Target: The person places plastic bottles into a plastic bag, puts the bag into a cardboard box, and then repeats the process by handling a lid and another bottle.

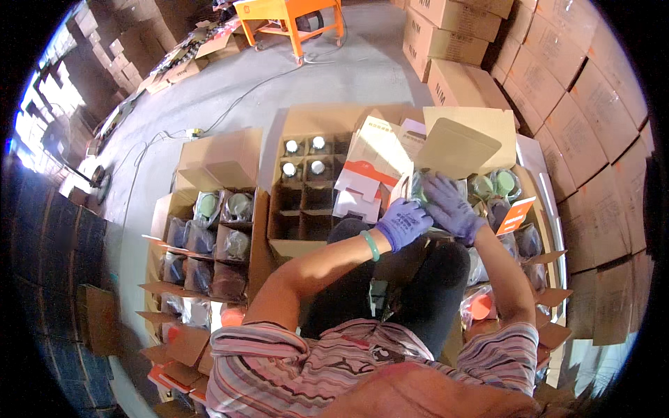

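Note:
Both my hands wear purple-grey gloves and work at a small cardboard box in front of my knees, its pale flap standing up. My left hand closes on the near left side of this box. Over its mouth lies my right hand, fingers bent down onto the box and pointing away from me. Between the hands a pale green thing shows in part; its kind is hidden. Beside my right hand, bagged containers with green lids sit in a large carton.
At left a divided carton holds bagged containers. A middle carton has several white-capped bottles and flattened orange-white boxes. Stacked cartons line the right. A cable crosses the floor toward an orange wheeled stand.

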Demonstrator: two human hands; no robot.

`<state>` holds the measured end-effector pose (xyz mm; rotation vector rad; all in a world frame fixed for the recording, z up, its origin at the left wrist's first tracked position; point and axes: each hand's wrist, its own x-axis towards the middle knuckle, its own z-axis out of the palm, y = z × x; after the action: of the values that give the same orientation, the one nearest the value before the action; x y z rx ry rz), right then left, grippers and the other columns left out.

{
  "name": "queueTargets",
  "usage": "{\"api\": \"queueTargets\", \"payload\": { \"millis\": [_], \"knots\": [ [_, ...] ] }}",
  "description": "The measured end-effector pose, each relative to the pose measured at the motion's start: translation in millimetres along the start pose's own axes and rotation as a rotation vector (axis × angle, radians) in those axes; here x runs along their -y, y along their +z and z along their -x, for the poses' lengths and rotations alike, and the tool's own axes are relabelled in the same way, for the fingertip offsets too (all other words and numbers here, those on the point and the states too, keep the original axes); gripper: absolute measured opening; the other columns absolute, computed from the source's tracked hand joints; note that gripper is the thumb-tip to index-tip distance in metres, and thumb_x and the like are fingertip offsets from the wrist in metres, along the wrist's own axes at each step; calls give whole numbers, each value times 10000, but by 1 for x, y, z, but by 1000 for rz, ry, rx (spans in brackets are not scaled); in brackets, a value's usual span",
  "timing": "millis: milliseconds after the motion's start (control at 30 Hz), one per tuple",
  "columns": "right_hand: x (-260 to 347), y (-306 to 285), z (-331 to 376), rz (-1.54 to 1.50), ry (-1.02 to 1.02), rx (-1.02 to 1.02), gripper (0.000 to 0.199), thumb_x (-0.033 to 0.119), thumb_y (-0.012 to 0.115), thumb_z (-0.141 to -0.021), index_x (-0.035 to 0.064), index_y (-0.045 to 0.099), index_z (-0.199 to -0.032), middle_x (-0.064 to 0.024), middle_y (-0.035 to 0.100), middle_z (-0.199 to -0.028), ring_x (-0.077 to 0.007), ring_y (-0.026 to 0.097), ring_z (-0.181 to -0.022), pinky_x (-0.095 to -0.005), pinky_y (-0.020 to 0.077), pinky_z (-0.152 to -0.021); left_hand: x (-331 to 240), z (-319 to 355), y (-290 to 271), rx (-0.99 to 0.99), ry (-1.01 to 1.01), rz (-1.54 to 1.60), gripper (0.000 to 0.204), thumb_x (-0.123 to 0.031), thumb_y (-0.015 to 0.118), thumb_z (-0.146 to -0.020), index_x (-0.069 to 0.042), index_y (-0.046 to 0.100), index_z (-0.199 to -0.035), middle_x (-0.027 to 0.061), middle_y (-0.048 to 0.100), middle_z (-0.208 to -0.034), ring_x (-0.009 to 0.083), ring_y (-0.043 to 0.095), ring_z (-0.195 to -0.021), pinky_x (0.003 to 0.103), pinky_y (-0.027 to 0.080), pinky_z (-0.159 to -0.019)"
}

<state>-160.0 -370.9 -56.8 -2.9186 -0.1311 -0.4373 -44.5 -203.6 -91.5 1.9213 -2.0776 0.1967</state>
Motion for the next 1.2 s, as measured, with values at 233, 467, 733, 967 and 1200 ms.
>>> {"api": "queueTargets", "payload": {
  "millis": [233, 467, 733, 967, 1200],
  "knots": [
    [52, -3, 40, -259, 445, -631, 556, 139, 593, -825, -26, 420, -1327, -230, 421, -1361, -382, 406, -1258, -432, 318, -1063, 15, 7, -12, -50, -70, -86, 224, -306, 646, -763, -177, 607, -943, 13, 582, -926, 192, 543, -942, 380, 406, -787],
    [94, -21, 42, -137, 404, -574, 632, 144, 615, -809, -32, 368, -1362, -236, 395, -1385, -386, 383, -1273, -438, 290, -1080, 13, 9, -3, -41, -24, -209, 204, -248, 545, -817, -200, 651, -984, 2, 604, -1000, 190, 548, -946, 381, 414, -791],
    [42, 40, 65, -649, 944, -617, 829, 333, 676, -822, -65, 255, -1415, -257, 334, -1421, -325, 319, -1331, -363, 255, -1105, 10, 27, -1, -148, -67, -110, 172, -287, 641, -787, -179, 655, -919, 1, 618, -938, 188, 569, -885, 381, 420, -807],
    [51, 29, 73, -390, 1028, -574, 790, 379, 702, -772, -52, 380, -1351, -285, 432, -1312, -375, 435, -1227, -400, 362, -1029, 4, 22, -2, -123, -3, -49, 182, -285, 639, -788, -189, 647, -942, -6, 623, -880, 194, 565, -881, 382, 401, -828],
    [-11, 11, 30, -314, 890, -544, 764, 421, 727, -743, -32, 454, -1295, -262, 500, -1278, -366, 468, -1203, -421, 384, -1005, 2, 39, -2, -143, -28, -72, 170, -286, 635, -796, -187, 641, -934, -5, 615, -907, 189, 552, -890, 384, 396, -837]
  ]
}}
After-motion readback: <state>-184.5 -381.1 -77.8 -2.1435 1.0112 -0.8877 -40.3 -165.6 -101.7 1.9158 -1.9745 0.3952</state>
